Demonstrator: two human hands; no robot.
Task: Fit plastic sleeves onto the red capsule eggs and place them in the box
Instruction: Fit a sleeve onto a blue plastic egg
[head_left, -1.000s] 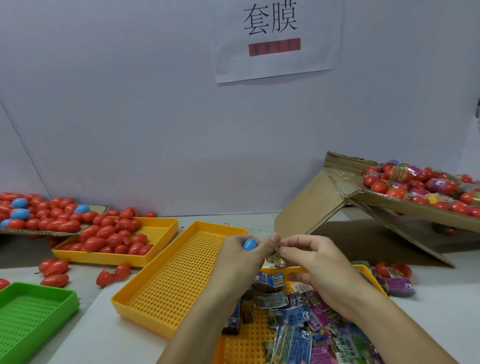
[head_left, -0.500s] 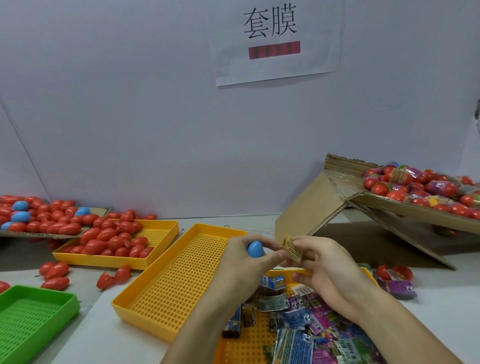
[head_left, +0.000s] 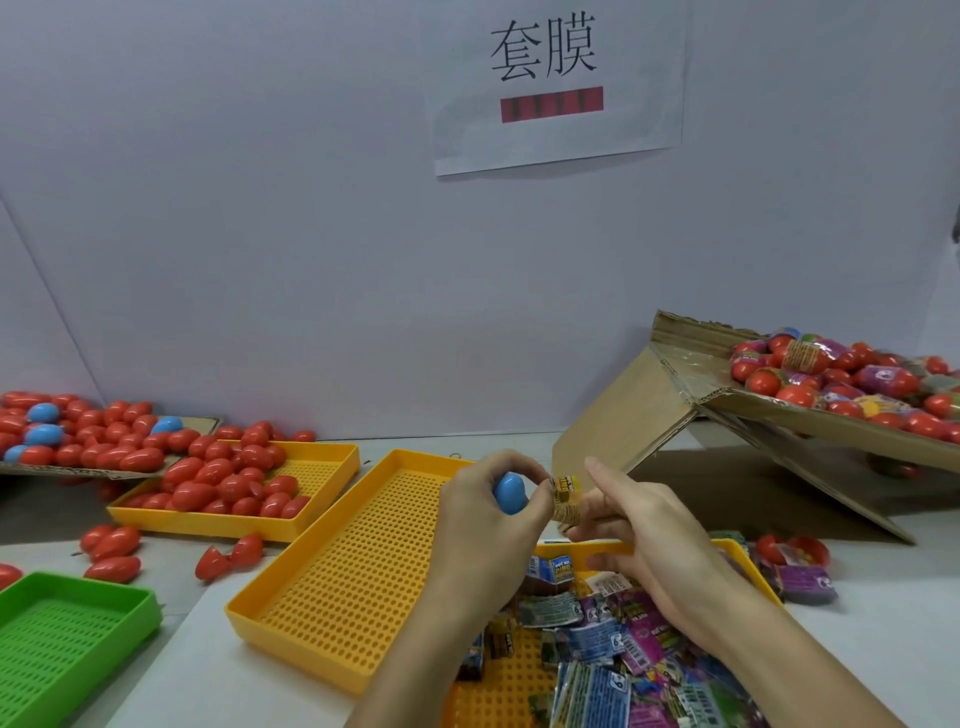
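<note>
Sleeving step: left hand (head_left: 483, 519) grips blue egg (head_left: 510, 492); right hand (head_left: 639, 525) pinches yellow sleeve (head_left: 565, 498) at its end. Next: open sleeve, slide on.

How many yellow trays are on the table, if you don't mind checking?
3: one holding red eggs at left, an empty one in the middle, one holding sleeves under the hands.

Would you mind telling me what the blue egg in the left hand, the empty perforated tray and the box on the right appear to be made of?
Blue egg: probably hard plastic, smooth, with a soft sheen. Empty yellow tray: likely moulded plastic, matte, with a regular grid of holes in its floor and a raised rim. Box: brown corrugated cardboard; fluting shows along its torn edges.
</note>
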